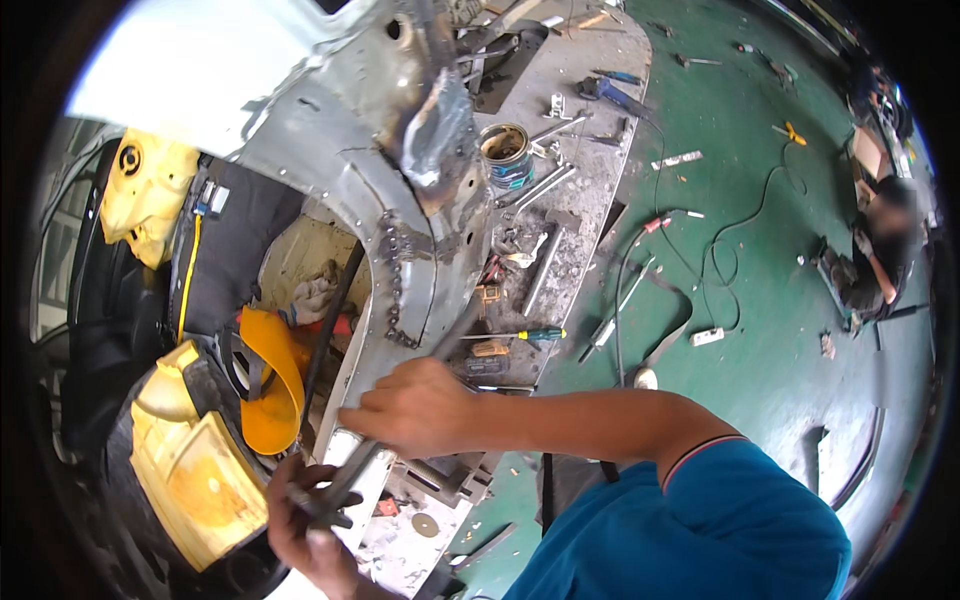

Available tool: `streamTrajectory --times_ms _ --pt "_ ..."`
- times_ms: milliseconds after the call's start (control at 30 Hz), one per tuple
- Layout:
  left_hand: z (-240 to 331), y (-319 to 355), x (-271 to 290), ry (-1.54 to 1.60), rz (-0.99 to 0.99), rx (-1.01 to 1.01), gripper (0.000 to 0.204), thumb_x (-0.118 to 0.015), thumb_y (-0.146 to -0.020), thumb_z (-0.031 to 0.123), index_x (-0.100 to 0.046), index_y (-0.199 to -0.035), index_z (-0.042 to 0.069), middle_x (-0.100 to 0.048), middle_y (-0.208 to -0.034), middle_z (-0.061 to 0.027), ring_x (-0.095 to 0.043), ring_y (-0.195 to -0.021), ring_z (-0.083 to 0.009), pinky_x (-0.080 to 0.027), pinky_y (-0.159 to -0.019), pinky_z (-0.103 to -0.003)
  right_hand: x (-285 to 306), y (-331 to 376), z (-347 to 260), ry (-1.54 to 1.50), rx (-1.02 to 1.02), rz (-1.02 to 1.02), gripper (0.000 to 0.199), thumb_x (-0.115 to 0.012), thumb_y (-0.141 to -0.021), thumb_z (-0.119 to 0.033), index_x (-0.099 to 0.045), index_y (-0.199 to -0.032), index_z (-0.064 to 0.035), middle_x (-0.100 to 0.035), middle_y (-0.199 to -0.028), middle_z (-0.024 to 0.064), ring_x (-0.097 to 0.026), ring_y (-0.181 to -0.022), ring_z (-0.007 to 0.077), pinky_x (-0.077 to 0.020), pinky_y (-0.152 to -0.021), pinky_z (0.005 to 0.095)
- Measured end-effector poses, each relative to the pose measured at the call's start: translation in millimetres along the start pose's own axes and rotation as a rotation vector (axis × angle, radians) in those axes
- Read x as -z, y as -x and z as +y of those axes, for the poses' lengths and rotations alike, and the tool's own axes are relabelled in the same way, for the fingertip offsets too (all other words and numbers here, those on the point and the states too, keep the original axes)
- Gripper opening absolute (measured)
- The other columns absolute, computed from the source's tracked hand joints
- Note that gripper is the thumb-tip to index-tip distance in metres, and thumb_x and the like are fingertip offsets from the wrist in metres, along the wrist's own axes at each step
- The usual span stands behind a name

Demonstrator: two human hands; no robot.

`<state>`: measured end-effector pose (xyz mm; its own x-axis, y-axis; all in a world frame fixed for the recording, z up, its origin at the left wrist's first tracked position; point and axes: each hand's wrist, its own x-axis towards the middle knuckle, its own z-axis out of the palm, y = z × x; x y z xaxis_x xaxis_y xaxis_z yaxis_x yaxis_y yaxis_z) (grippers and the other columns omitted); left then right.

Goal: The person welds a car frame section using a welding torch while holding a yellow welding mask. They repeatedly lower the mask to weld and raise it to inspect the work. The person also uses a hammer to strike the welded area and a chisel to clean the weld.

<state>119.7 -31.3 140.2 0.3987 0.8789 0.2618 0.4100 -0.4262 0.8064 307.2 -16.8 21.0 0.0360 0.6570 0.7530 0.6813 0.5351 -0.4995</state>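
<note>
Both hands clamped on a long metal bar (400, 405) against the car panel (350, 170): right hand (415, 408) mid-bar, left hand (305, 515) low, fingers wrapped tight. Looks stiff, heavy; best gripped two-handed.

Person, seen from above: blue short-sleeved shirt (720, 530); sleeve (705, 455) ends above the elbow, hem edged with a thin red and pale stripe. Forearms bare. Both hands, left (310, 525) and right (415, 405), bare, ungloved; no watch or rings visible.
</note>
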Motion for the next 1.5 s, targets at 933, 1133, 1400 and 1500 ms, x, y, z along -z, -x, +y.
streamTrajectory --times_ms 933,1133,1400,1500 --pt "63.7 -51.7 -41.4 -0.198 0.092 0.189 0.033 -0.078 -0.087 0.004 -0.056 -0.109 -0.005 -0.072 -0.102 -0.0208 -0.062 -0.062 -0.0099 -0.052 -0.052 -0.021 -0.3 -51.6 45.8 -0.299 0.106 0.059 0.018 -0.073 -0.064 -0.015 -0.059 -0.076 -0.0137 -0.057 -0.066 -0.0002 -0.064 -0.062 0.024 -0.0456 -0.05 0.0405" --pt "73.6 -49.6 -55.0 -0.322 0.169 0.169 0.024 -0.075 -0.088 0.0 -0.057 -0.103 -0.003 -0.073 -0.095 -0.0151 -0.052 -0.055 -0.0056 -0.039 -0.045 -0.021 20.5 -57.5 43.3 -0.426 0.05 0.126 0.027 -0.072 -0.068 -0.015 -0.066 -0.095 -0.0125 -0.06 -0.081 0.0029 -0.064 -0.078 0.0263 -0.0473 -0.063 0.043" --pt "62.8 -76.0 -31.3 -0.395 0.043 0.08 0.015 -0.072 -0.093 0.007 -0.066 -0.093 -0.006 -0.063 -0.067 -0.0092 -0.055 -0.054 -0.0163 -0.043 -0.052 -0.031 39.1 128.6 105.2 -0.314 -0.408 0.028 0.043 -0.079 -0.078 -0.02 -0.065 -0.118 -0.0114 -0.066 -0.105 0.0103 -0.067 -0.096 0.0321 -0.0576 -0.078 0.0435" --pt "66.4 -86.0 -37.4 -0.417 0.006 -0.033 0.008 -0.072 -0.09 0.0 -0.065 -0.091 -0.005 -0.061 -0.066 -0.0073 -0.054 -0.053 -0.0147 -0.04 -0.051 -0.029 38.2 290.0 188.6 -0.021 -1.313 -0.585 0.044 -0.067 -0.089 -0.042 -0.067 -0.12 -0.0107 -0.072 -0.113 0.0133 -0.069 -0.104 0.034 -0.0573 -0.085 0.0421"
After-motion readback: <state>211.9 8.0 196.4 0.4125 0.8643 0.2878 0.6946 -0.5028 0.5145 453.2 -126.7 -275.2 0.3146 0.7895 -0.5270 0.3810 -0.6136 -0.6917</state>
